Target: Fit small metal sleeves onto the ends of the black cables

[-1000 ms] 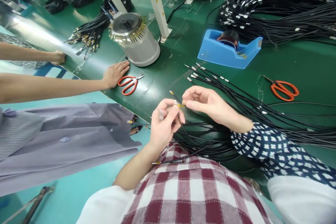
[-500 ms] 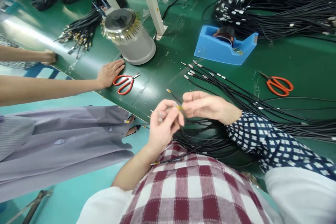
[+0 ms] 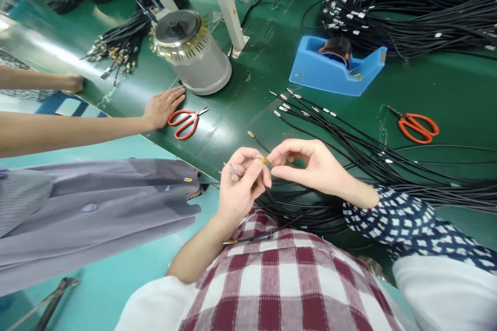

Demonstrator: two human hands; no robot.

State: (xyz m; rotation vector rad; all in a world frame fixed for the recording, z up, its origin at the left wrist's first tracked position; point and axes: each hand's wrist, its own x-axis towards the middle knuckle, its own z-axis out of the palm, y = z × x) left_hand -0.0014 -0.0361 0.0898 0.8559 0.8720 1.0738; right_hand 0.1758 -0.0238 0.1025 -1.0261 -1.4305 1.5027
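Observation:
My left hand [image 3: 243, 181] is closed round the tips of some black cables, with small silvery ends showing between its fingers. A small yellow piece [image 3: 264, 160] sticks out at its thumb and forefinger. My right hand [image 3: 305, 165] is at the right end of that piece, its forefinger touching or almost touching it, the thumb lower and apart. Black cables [image 3: 310, 201] run below both hands across my lap. More cables with silvery tips [image 3: 285, 107] lie on the green table beyond.
A blue tape dispenser [image 3: 330, 75] and orange-handled scissors [image 3: 418, 128] lie to the right. Another pair [image 3: 184, 124] is beside a person's hand [image 3: 161, 108] at the left. A grey round device [image 3: 202, 62] stands behind. Cable coils [image 3: 368, 15] fill the back right.
My right hand has opened its thumb away from the forefinger and its wrist has shifted to the right and down. My left hand has hardly moved.

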